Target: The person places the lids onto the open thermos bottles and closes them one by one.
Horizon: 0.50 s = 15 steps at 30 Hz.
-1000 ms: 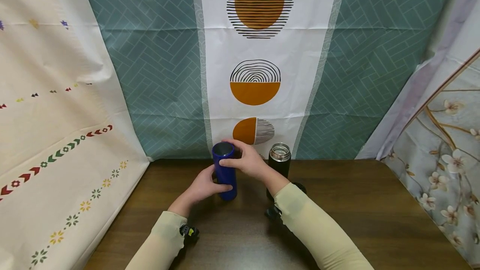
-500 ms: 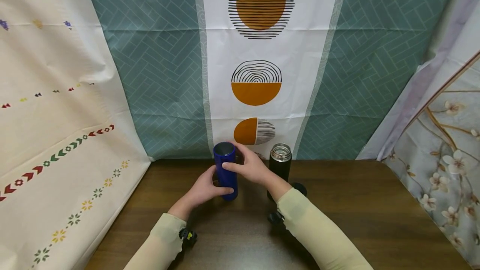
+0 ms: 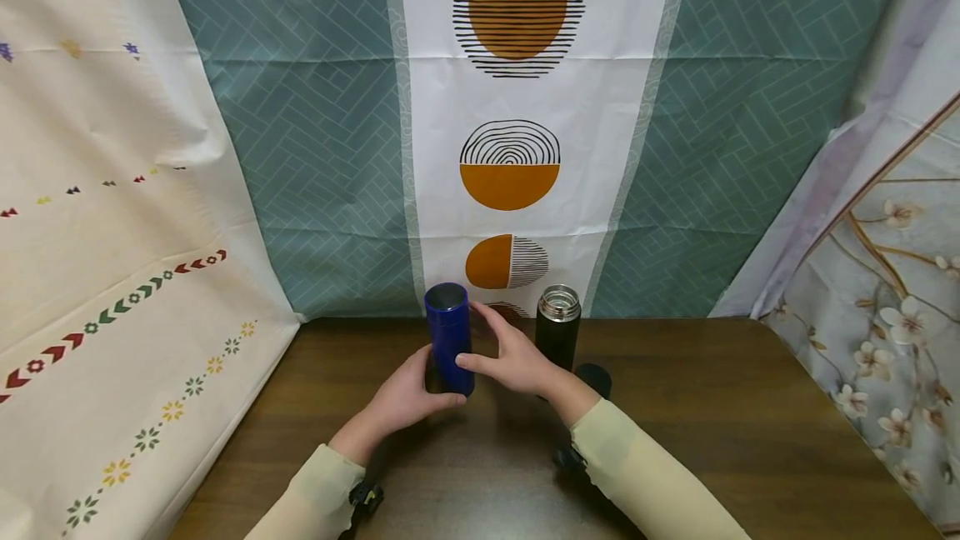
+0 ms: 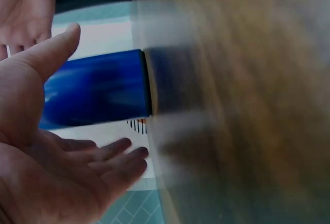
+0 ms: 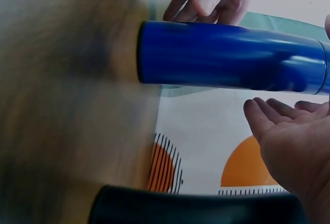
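Note:
A blue thermos bottle (image 3: 448, 344) stands upright on the table, its round top dark inside a blue rim. My left hand (image 3: 408, 394) is around its lower left side, fingers extended and thumb apart in the left wrist view. On the other side my right hand (image 3: 517, 357) has its fingers spread; the right wrist view shows a gap between those fingers (image 5: 263, 113) and the bottle. To the right stands a black thermos bottle (image 3: 557, 338) with its bare steel mouth uncovered, its lower part hidden by my right forearm.
A round black piece, like a cap (image 3: 594, 379), lies right of the black bottle, partly behind my sleeve. The brown wooden table (image 3: 697, 423) reaches back to a green and white patterned curtain (image 3: 330, 148). Floral cloth hangs on the right, cream cloth on the left.
My right hand has slid down from the blue bottle's top and loosened toward the right. My left hand has lowered slightly and opened. The blue bottle stays in place.

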Motion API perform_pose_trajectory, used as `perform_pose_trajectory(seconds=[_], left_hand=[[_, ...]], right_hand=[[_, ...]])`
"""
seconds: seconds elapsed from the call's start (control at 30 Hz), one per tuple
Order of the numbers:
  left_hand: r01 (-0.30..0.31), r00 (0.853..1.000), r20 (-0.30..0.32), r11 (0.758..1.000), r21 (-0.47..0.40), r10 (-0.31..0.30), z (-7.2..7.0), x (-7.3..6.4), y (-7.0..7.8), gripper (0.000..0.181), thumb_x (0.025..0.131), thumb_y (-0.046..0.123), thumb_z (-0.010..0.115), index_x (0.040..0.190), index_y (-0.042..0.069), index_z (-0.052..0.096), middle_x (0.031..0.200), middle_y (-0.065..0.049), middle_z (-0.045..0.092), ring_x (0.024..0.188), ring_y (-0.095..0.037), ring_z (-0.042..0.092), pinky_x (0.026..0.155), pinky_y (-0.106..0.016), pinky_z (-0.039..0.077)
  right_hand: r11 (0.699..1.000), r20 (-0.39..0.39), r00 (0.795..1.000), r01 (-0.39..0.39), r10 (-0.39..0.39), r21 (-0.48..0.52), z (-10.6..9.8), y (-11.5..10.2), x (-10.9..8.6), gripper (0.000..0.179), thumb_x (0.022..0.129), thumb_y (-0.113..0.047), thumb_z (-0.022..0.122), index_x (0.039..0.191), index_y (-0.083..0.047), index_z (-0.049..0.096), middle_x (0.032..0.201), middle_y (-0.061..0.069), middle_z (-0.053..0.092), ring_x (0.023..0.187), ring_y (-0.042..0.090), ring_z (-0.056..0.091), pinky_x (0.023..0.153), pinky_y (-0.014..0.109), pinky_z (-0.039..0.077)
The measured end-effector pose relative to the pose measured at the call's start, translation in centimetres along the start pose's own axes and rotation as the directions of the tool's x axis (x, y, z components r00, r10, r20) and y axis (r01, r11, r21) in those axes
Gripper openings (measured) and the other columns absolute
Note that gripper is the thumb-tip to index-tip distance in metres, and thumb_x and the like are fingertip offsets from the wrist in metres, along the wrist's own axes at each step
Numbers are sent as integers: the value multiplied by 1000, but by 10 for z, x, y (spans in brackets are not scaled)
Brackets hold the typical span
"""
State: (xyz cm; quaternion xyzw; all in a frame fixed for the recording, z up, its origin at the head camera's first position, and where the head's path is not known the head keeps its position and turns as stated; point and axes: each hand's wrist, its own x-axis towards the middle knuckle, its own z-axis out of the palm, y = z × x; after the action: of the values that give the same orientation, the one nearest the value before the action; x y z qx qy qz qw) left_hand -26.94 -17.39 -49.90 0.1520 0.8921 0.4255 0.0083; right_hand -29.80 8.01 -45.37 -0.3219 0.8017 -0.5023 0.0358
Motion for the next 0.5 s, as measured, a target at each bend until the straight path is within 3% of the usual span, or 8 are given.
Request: perform_pose_trajectory(seconds=[0.2,0.5], left_hand=[[75,997,6,989,124,-76,2,-13,9,106,88,53,95,166,1,45,160,-20,59,141,-42,63,113,-68,50],[93,995,14,978,186,-97,4,-31,19,112,85,56,95,166,-1,44,162,-23,56,144,-43,59,111,-69,51]], right_hand=[[999,29,999,31,-30,-23,-4,8,-21,97,104,-47,79,178,-17,24,178,7,39,157,37,47,125,65,37],[995,92,994,66,-60,-71,-12,11,-54,97,104,-37,82,177,-13,24,179,7,36,158,36,46,127,60,37]])
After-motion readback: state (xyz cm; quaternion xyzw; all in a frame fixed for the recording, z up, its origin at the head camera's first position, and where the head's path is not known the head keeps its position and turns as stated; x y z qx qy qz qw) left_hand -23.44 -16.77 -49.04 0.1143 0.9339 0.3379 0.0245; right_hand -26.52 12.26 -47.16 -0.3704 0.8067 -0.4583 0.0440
